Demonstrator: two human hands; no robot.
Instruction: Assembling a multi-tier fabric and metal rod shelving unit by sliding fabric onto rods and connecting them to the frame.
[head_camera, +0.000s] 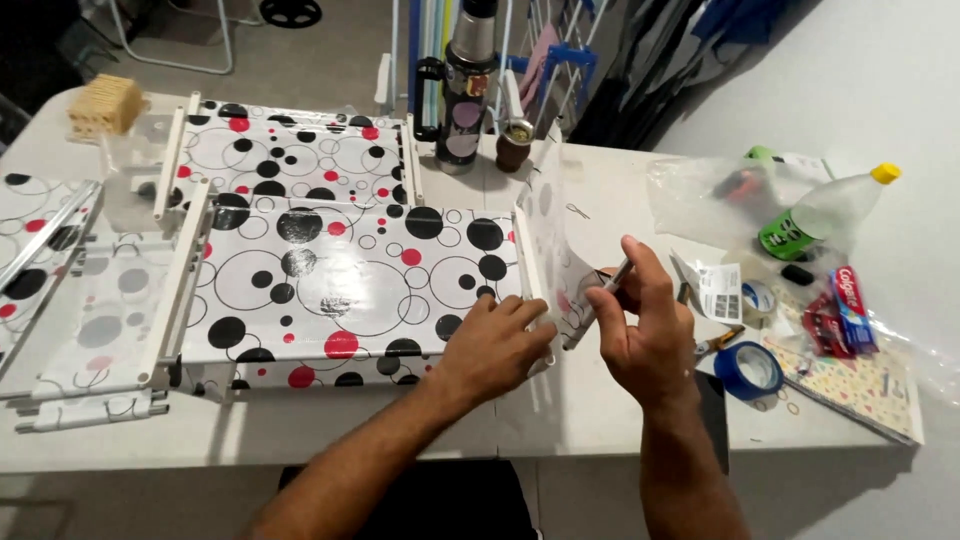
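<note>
Fingers (607, 296) grip a pen (598, 305) near blue tape (750, 370), spotted panel (350, 290).

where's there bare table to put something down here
Bare strip along the near table edge, in front of the dotted panel, left of the left hand. Smaller patch behind the right hand, beside the thermos. Crowded right: blue tape roll, plastic bottle.

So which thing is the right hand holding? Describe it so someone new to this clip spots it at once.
Start at the white table and find the shallow panel covered in white film with black and red circles. At its right edge, above the pressing left hand, the right hand pinches a thin silver pen-shaped tool. Unlike the blue tape roll nearby, it is slim, straight and held off the table.
</note>
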